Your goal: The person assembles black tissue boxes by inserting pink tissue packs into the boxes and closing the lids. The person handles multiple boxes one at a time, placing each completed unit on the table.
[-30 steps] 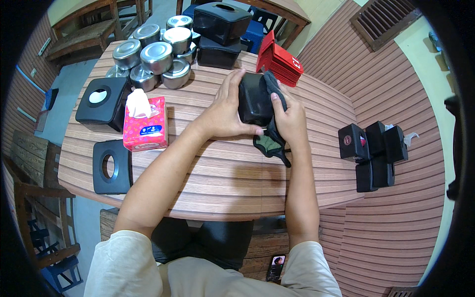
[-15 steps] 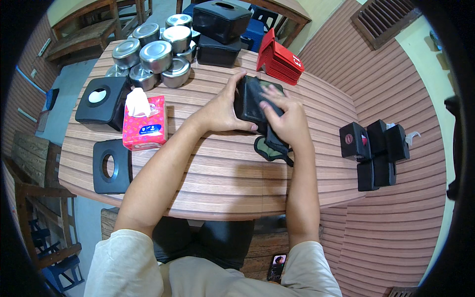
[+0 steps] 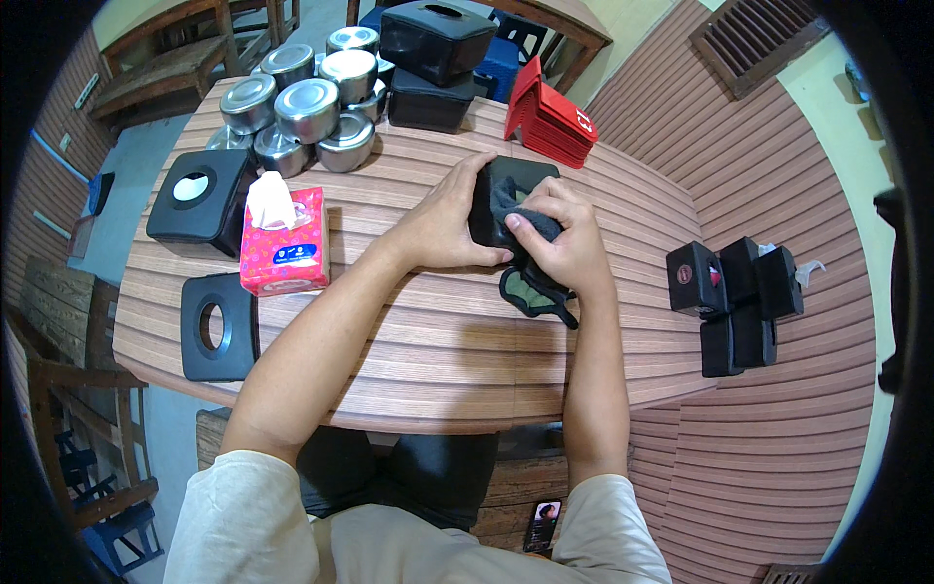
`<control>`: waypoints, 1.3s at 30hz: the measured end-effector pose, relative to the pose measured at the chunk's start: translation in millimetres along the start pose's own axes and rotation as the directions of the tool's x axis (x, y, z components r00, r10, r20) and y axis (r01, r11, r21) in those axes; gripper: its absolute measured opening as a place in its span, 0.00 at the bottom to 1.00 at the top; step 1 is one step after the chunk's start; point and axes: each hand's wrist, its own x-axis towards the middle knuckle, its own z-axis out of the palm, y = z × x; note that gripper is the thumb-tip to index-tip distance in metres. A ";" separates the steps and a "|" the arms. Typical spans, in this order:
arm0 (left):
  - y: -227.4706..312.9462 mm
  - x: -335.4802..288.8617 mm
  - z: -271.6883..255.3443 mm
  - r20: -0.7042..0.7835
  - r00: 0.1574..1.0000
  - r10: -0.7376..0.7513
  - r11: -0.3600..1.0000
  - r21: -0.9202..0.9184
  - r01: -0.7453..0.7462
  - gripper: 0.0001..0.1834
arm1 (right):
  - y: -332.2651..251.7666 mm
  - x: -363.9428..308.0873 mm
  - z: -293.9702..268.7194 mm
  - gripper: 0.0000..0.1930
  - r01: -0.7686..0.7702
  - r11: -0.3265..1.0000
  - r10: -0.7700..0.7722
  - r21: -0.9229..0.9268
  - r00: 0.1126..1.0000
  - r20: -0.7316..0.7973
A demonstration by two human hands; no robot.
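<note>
My left hand (image 3: 452, 216) grips a black box (image 3: 525, 173) by its left side, thumb along the near edge and fingers at the far corner. The box looks like the tissue box covers around it. Bunched in my right hand (image 3: 564, 234) is a dark cloth (image 3: 505, 198), green on one face, pressed onto the top of the box. The loose end of the cloth hangs over the near side and lies on the table. Part of the box's top is hidden beneath the cloth and my right fingers.
Left of my arm are a pink tissue pack (image 3: 284, 255), a black tissue box (image 3: 199, 200) and a black lid (image 3: 220, 326) with an oval hole. Steel tins (image 3: 307, 110), stacked black boxes (image 3: 436, 44) and red folded signs (image 3: 550, 117) stand farther back. Several black boxes (image 3: 744, 302) sit at the right.
My right fingers have gone from spread flat over the cloth to curled around it. The cloth is bunched up, uncovering more of the box's top.
</note>
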 end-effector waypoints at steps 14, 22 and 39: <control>6.2 -0.3 9.2 -0.101 0.995 0.007 0.993 0.116 0.004 0.73 | 19.6 -1.9 -3.4 0.13 -0.393 0.842 0.249 -0.370 0.891 -0.379; -3.4 -1.4 12.9 -0.174 0.985 0.024 0.993 0.119 -0.003 0.72 | -23.3 -1.1 15.1 0.12 -0.047 0.988 0.045 -0.147 0.999 -0.015; -2.9 0.1 15.1 -0.195 0.980 0.030 0.978 0.208 0.012 0.78 | 31.8 -1.3 4.2 0.12 -0.331 0.908 0.208 -0.255 0.887 -0.411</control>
